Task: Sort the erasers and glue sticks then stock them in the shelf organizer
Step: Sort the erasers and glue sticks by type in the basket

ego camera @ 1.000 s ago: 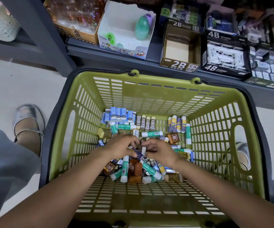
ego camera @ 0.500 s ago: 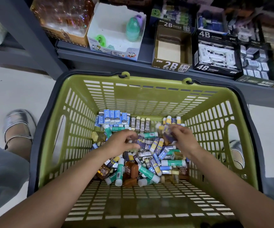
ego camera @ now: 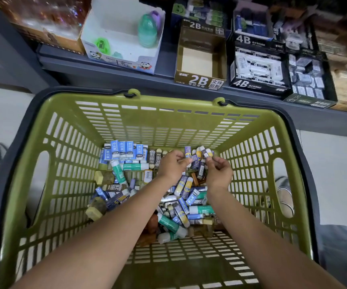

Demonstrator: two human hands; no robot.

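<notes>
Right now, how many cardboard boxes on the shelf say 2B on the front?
2: one open, empty-looking 2B box at the shelf's front edge, and another 2B box directly behind it holding packs. More may be hidden further back.

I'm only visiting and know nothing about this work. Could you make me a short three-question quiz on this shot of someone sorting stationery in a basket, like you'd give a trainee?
1. True or false: both hands are inside the green basket.
2. Which display box on the shelf has a bare bottom?
A. the 2B box
B. the 4B box
C. the white panda box
3. Fill in: the blue-wrapped erasers stand in a row against the basket's ____ wall, far or near.

Key
1. True: the left hand and right hand each pinch a small eraser over the pile.
2. A
3. far
</notes>
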